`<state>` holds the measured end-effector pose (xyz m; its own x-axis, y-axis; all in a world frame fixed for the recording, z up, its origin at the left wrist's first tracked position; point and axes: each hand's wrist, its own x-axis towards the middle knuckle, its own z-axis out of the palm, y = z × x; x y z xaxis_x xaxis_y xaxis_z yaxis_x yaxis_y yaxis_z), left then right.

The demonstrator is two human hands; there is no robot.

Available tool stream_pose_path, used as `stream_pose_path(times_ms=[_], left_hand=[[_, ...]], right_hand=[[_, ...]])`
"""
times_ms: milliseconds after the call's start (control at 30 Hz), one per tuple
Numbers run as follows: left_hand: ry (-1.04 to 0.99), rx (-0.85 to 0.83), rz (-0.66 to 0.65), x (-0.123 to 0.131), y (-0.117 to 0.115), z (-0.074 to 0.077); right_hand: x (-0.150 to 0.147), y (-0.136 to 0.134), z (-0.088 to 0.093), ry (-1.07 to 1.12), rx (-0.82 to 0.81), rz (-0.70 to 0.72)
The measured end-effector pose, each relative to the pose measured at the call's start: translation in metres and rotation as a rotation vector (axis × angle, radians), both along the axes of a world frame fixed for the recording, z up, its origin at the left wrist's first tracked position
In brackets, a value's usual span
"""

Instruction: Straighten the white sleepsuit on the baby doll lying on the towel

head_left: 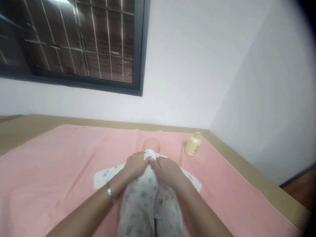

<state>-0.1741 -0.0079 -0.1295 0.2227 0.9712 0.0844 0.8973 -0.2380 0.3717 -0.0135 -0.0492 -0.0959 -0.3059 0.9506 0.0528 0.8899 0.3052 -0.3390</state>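
Observation:
A baby doll (151,144) lies on its back on a pink towel (56,164), head pointing away from me. It wears a white garment with small green prints (145,200), sleeves spread to both sides. My left hand (135,164) and my right hand (166,170) rest side by side on the doll's chest just below the neck. Both hands have their fingers curled and pinch the garment's front edges near the collar. A bracelet (111,192) sits on my left wrist.
A cream pump bottle (193,144) stands on the towel right of the doll's head. The towel covers a tan table (259,177) pushed into a white corner. A barred dark window (74,42) is at upper left. Wooden floor (301,187) shows at right.

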Motion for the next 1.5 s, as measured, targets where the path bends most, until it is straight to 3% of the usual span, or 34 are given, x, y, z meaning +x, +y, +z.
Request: stream_pose_path(times_ms=[200,333,733,1000,1500], left_hand=[[0.267,0.187,0.047,0.015,-0.025,-0.001],[0.293,0.247,0.036,0.023,-0.034,-0.004],[0.02,-0.011,0.052,0.004,0.003,-0.004],[-0.156,-0.013,0.012,-0.006,0.013,-0.017],[-0.118,0.086,0.049,-0.005,0.015,-0.026]], right_hand=[[0.003,0.01,-0.006,0.04,-0.028,-0.052],[0.007,0.023,-0.016,0.042,-0.036,-0.081],[0.011,0.051,-0.046,0.062,-0.036,-0.152],[0.016,0.06,-0.058,0.129,-0.041,-0.155],[0.016,0.062,-0.061,0.141,-0.041,-0.174]])
